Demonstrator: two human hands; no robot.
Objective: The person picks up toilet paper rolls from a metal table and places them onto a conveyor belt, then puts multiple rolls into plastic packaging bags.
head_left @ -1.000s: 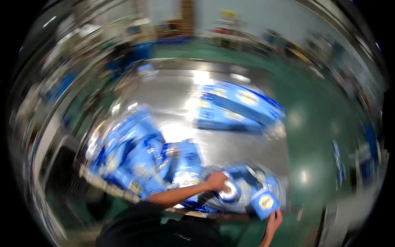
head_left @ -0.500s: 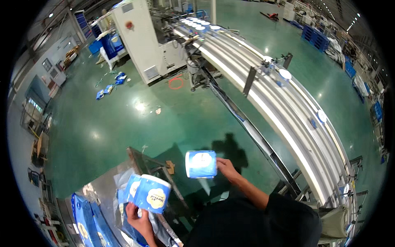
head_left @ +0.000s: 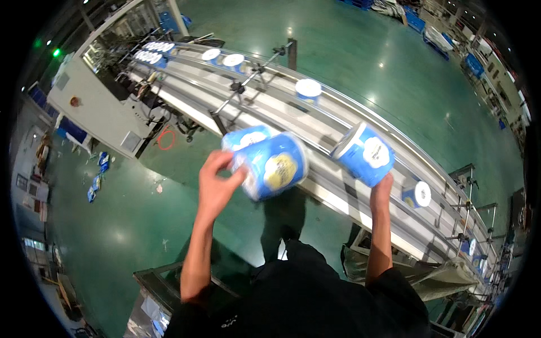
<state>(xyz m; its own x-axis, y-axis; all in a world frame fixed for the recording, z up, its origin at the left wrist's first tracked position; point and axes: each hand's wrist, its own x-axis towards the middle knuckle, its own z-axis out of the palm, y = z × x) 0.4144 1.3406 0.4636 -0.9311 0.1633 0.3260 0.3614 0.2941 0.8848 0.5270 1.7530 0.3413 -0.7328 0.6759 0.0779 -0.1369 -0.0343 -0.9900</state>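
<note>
My left hand [head_left: 217,183] is closed on two blue-wrapped paper rolls at the near edge of the conveyor. The nearer paper roll [head_left: 276,169] is tilted and blurred, with a yellow flower-shaped patch; it partly covers the other paper roll [head_left: 247,137]. Farther right, my right hand [head_left: 382,191] grips the lower end of a single blue paper roll [head_left: 369,156], tilted over the conveyor lanes. Whether that roll touches the belt I cannot tell. Just beyond my right hand another paper roll [head_left: 417,194] is on the conveyor [head_left: 332,194].
Several rolls, one a white-topped roll [head_left: 309,89], stand along the far lane. Metal guide rails and a post [head_left: 292,54] rise from the conveyor. A white machine cabinet [head_left: 93,107] is at the left end. Behind my left arm is a bench [head_left: 149,281].
My view has turned toward the conveyor. My left hand has carried its two rolls from above the bench to the conveyor's edge. My right hand has brought its roll over the lanes.
</note>
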